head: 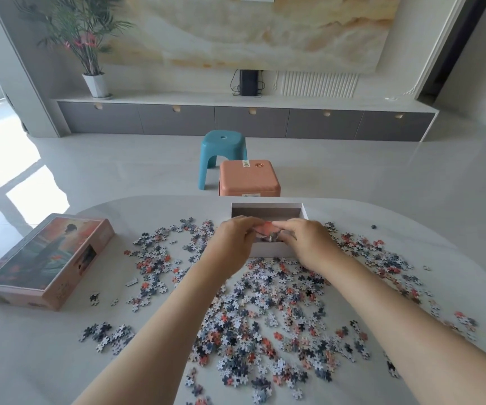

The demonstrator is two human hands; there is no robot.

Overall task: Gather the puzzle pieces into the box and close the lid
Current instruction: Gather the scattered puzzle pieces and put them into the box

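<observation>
together, the left hand (231,241) and right hand (309,242) meet above the open white box (266,205), fingers curled inward and pinching a small handful of pieces (265,229), pink and grey, between them. the box sits at the far middle of the tabletop (46,361), its near wall partly hidden by the hands. loose puzzle pieces (265,317) lie scattered in front of the box and on both sides of it, thickest between the forearms. the lid (40,258), printed with a painted figure, lies face up well to the left. beyond the tabletop stand an orange stool (249,178) and a blue stool (222,150).
</observation>
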